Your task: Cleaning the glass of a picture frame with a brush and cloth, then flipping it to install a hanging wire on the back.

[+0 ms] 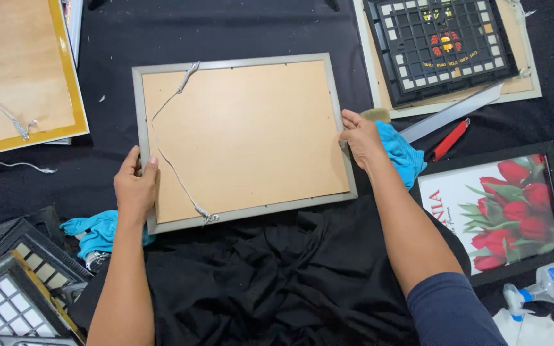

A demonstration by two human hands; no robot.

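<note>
Head view: both hands' fingers grip the face-down grey frame (245, 138), hiding its picture; left hand (136, 186), right hand (360, 138).

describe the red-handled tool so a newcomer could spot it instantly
Start at the grey picture frame lying face down in the middle of the black cloth, held by both hands. Just beyond its right edge, past the blue rag, lies the red-handled tool, slanted beside a long grey strip. It is the only small, slim red thing there.

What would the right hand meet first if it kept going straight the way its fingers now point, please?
The right hand points up and leftward along the silver frame; beyond lies only black cloth, so the way looks free, though depth is unclear.
</note>
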